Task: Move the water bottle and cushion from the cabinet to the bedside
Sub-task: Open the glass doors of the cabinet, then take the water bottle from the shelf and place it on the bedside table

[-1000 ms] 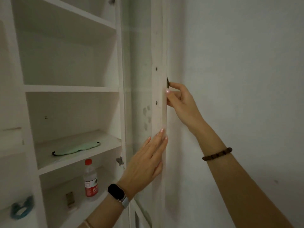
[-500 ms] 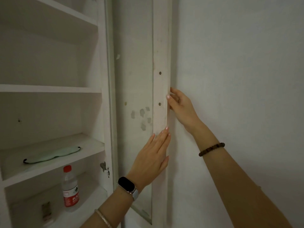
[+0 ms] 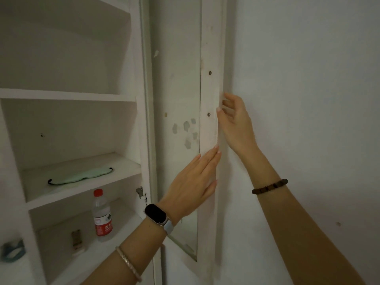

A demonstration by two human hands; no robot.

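Note:
A clear water bottle (image 3: 102,215) with a red cap and red label stands upright on a lower shelf of the white cabinet (image 3: 67,95). The cabinet door (image 3: 209,58) is swung wide open, close to the wall. My left hand (image 3: 192,184) lies flat with fingers straight against the door's inner frame. My right hand (image 3: 234,122) has loosened fingers at the door's outer edge, between door and wall, holding nothing. No cushion is in view.
A pale green eye mask (image 3: 80,175) lies on the shelf above the bottle. A small metal piece (image 3: 76,238) lies left of the bottle. A teal object (image 3: 12,250) sits at the far left. The white wall (image 3: 308,99) fills the right side.
The door has swung further open toward the wall. My right hand let go of the door's edge and opened its fingers. My left hand stayed flat on the frame.

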